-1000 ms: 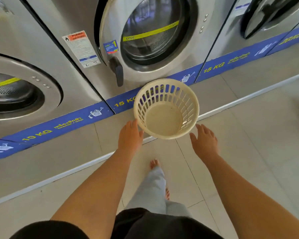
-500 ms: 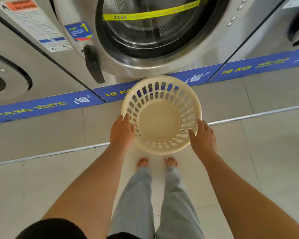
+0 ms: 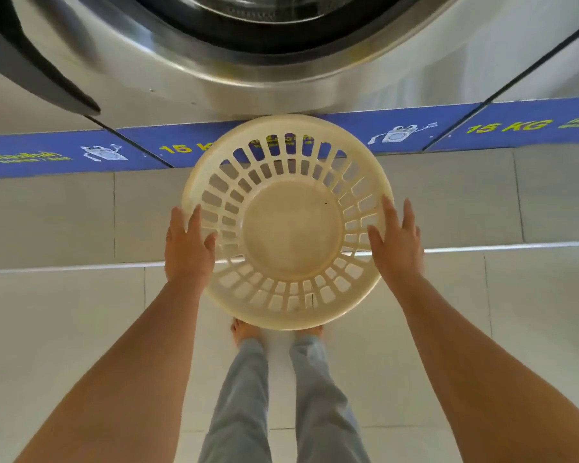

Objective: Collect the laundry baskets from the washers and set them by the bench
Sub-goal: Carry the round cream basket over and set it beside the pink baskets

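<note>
In front of the washer (image 3: pixel 248 45), from the head camera, we see the basket (image 3: pixel 288 222) over the tiled step, its far rim just short of the blue strip (image 3: pixel 64 155); open floor (image 3: pixel 64 329) lies on both sides. Our left hand (image 3: pixel 188 248) and right hand (image 3: pixel 398 242) press flat against opposite sides, fingers spread. The basket is round, cream plastic, slotted walls, solid bottom, empty. Our feet (image 3: pixel 244 332) show under its near rim.
</note>
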Available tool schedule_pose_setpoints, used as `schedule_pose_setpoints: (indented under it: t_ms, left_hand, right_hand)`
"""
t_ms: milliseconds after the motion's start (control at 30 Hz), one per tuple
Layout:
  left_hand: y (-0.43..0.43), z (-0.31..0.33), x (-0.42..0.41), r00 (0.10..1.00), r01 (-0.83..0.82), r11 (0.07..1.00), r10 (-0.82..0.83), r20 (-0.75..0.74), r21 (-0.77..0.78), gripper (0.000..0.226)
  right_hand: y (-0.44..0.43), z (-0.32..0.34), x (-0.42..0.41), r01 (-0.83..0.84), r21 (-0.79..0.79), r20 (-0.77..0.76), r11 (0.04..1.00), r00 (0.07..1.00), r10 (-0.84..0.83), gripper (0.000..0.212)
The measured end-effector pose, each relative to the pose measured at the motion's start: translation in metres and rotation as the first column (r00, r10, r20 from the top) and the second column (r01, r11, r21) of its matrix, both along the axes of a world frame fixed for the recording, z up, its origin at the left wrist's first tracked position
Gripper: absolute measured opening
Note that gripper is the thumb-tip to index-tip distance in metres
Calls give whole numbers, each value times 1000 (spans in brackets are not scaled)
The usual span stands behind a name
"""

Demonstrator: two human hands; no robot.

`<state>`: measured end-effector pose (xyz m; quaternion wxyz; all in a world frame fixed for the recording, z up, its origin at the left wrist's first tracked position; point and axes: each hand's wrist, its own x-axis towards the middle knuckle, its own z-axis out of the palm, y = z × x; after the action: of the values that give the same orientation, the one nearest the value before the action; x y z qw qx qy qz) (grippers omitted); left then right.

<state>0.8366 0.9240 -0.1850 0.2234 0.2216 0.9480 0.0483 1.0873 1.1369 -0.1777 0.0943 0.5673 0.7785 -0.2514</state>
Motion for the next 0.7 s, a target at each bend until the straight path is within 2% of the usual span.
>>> schedule_pose_setpoints:
  t_ms: [133,300,500,700]
  left_hand:
    - [5,-21,-13,998,-57,997,57,-11,49,58]
    - [-1,-28,-15,996,-76,985,81,-28,154,53]
    - [-7,-12,-4,990,-131,973,139,-33,192,54]
    - [-46,40,4,967,-251,949,255,6,191,52]
  right_hand:
    - [8,-31,-6,-51,49,-122,997,991,57,62]
    - [5,-44,-7,50,104,-273,993,962,-20,61]
    - [4,-32,-5,46,50,-220,998,975,-34,62]
    - [-23,16,-10,0,-10,-204,1000,979,-2,63]
